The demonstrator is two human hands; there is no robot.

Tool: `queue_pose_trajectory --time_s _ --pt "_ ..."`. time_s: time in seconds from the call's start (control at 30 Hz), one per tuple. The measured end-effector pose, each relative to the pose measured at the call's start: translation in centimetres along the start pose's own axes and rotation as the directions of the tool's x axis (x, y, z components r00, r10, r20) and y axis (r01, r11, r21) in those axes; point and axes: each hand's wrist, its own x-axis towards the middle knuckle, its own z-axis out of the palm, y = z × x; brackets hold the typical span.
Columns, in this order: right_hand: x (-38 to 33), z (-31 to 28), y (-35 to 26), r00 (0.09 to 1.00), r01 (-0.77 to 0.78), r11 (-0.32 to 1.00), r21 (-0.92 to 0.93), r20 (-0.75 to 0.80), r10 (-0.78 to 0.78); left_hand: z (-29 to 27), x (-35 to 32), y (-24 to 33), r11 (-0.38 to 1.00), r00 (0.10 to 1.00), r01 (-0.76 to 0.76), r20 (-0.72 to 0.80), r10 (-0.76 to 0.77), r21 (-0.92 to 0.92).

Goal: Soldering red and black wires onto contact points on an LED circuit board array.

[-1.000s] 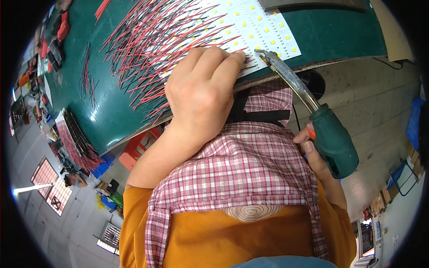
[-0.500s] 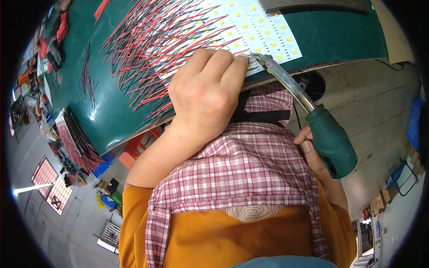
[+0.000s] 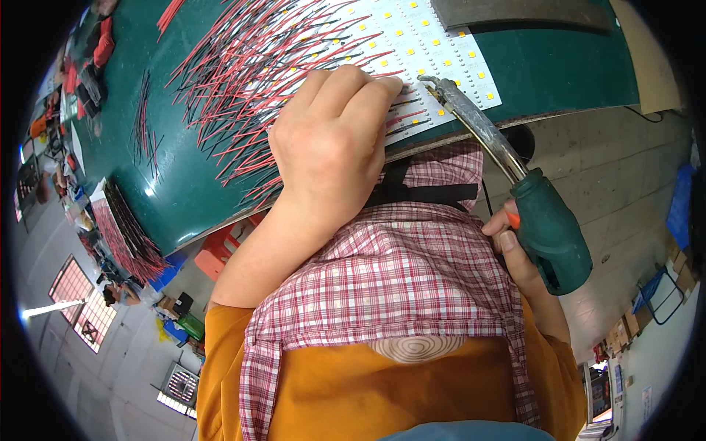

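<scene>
My left hand (image 3: 323, 143) rests over the near part of a white LED board (image 3: 468, 90), its thumb and forefinger pinched around a thin wire that they mostly hide. Many red and black wires (image 3: 220, 95) fan out leftward across the board and the table. In my right hand (image 3: 519, 257) is a soldering iron (image 3: 551, 228) with a green pistol-shaped handle, which partly covers the fingers. Its bent metal tip sits above the board, just right of my left fingertips. Small yellow LEDs and rows of solder dots cover the board's bare right part.
The green table (image 3: 176, 198) has a curved near edge. A dark flat bar (image 3: 522, 13) lies at the board's far right. A small wire bunch (image 3: 143, 125) lies to the left, and a wired bundle (image 3: 126, 231) hangs at the table's left corner. An orange-red stool (image 3: 217, 250) stands below.
The iron's tip has shifted slightly away from me over the board. My left hand has moved a little left and farther up, uncovering wires near the board's near edge. An orange trigger now shows.
</scene>
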Motion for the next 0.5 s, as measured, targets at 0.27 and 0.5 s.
queue_pose_trajectory --time_s 0.27,0.5 --pt "0.27 0.12 -0.4 1.0 0.023 0.963 -0.267 -0.001 -0.024 0.53 -0.14 0.1 0.991 0.998 -0.053 -0.022 0.056 0.126" --pt "0.27 0.3 -0.98 0.989 -0.134 0.991 0.002 -0.065 0.133 0.67 -0.16 0.32 0.976 0.996 -0.075 -0.032 0.083 0.202"
